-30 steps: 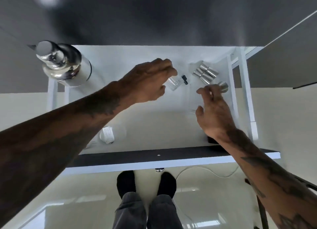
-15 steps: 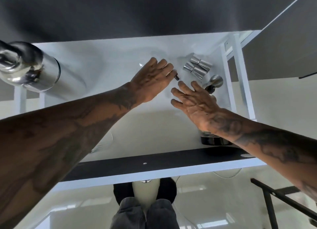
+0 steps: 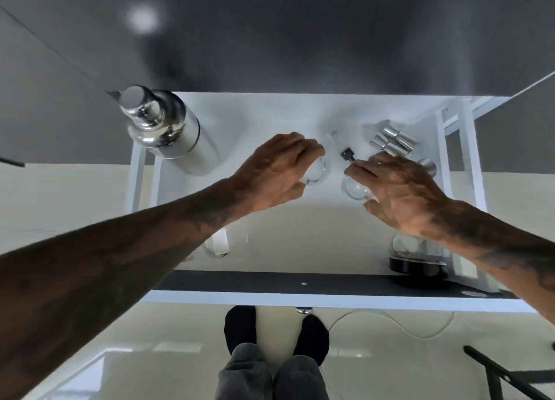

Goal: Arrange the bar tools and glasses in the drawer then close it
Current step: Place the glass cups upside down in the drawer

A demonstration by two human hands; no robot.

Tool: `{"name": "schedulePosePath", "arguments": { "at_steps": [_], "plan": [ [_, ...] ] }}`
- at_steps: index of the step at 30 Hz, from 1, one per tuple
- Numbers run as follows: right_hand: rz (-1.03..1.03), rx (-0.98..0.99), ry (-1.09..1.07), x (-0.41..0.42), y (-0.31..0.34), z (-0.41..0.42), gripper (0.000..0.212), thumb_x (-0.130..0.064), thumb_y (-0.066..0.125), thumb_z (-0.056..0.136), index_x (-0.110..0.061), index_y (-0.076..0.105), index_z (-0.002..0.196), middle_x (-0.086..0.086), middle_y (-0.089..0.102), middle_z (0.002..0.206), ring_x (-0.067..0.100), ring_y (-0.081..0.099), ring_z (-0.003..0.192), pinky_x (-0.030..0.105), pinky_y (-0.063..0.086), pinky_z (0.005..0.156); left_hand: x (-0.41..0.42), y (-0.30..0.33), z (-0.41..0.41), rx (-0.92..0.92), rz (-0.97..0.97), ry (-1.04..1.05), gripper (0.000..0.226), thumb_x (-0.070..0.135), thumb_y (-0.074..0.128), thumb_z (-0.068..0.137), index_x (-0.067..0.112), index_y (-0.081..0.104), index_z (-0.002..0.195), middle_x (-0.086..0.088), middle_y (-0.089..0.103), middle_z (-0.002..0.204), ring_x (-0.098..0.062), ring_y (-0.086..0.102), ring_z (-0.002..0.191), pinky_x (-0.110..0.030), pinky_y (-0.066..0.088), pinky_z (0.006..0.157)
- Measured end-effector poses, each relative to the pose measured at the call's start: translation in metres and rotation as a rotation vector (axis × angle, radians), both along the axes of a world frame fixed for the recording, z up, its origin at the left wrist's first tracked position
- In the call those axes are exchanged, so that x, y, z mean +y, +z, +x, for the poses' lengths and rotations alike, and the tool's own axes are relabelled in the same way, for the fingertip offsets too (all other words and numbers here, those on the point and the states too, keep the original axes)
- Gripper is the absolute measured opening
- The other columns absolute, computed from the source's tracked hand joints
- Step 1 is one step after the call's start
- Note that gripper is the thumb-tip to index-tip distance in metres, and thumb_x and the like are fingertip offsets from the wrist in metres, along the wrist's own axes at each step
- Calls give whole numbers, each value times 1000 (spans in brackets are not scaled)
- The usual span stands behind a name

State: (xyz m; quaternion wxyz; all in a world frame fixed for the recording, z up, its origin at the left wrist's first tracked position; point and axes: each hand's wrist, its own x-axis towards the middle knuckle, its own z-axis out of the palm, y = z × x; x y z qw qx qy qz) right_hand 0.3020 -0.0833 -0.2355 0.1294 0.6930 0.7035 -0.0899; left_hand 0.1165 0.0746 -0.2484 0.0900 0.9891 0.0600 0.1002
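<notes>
two bare hands reach into the open white drawer (image 3: 300, 114), one clear glass under each. the left hand (image 3: 276, 171) curls down over a glass (image 3: 316, 174) near the middle of the drawer, fingers wrapped around its top so only the rounded lower edge shows. the right hand (image 3: 399, 189) closes the same way on a second glass (image 3: 356, 191) just beside the first, the two glasses apart; most of this one is covered by the fingers too. between the hands lies one small dark-tipped tool (image 3: 348, 154), partly blurred, and what it is cannot be told. at the back right corner lie two metal measuring cups (image 3: 393, 140) side by side, and one rounded metal piece (image 3: 428, 165) peeks out beside the right hand, mostly hidden. one large steel shaker (image 3: 163, 126) stands at the drawer's left back corner. nearer the front, one more clear glass (image 3: 223, 243) with something white inside is half hidden by the left forearm, and one glass object on a black base (image 3: 416, 261) sits at the front right, cut across by the right wrist. that makes three plain glasses in view. the drawer's dark front edge (image 3: 300, 284) runs across below, and two dark-socked feet (image 3: 276, 330) stand on the pale floor under it.
</notes>
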Motion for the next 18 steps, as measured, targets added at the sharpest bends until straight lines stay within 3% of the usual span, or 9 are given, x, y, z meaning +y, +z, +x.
{"name": "schedulePosePath", "arguments": {
  "at_steps": [4, 8, 10, 14, 18],
  "plan": [
    [238, 253, -187, 4, 24, -34, 66, -23, 84, 64, -16, 59, 124, 8, 68, 114, 28, 65, 98, 39, 59, 73, -5, 34, -61, -45, -248, 235, 55, 19, 76, 71, 3, 58, 121, -12, 65, 116, -27, 61, 102, -35, 55, 82],
    [377, 522, -312, 24, 30, -77, 61, -23, 80, 68, -20, 59, 126, -1, 63, 126, 22, 62, 111, 39, 57, 86, -1, 59, -117, -53, -466, 458, 66, 23, 82, 70, 12, 52, 128, -6, 60, 127, -22, 62, 107, -33, 54, 90],
    [424, 673, -391, 36, 27, -100, 59, -20, 80, 67, -20, 61, 123, -2, 56, 123, 15, 60, 107, 38, 58, 83, 6, 64, -139, -77, -544, 558, 68, 24, 83, 68, 16, 50, 127, -2, 57, 127, -20, 61, 107, -38, 55, 92],
    [448, 861, -518, 60, 12, -145, 59, -18, 79, 67, -20, 61, 123, 1, 51, 119, 16, 58, 106, 40, 58, 84, 16, 60, -171, -110, -540, 683, 67, 24, 82, 65, 13, 50, 124, -4, 56, 119, -22, 60, 100, -42, 58, 83],
    [444, 894, -622, 80, -2, -179, 58, -19, 80, 65, -18, 61, 120, 0, 50, 115, 19, 58, 105, 39, 59, 80, 11, 49, -184, -95, -527, 789, 67, 21, 84, 62, 7, 50, 118, -9, 56, 110, -23, 59, 92, -41, 59, 77]
  ]
}}
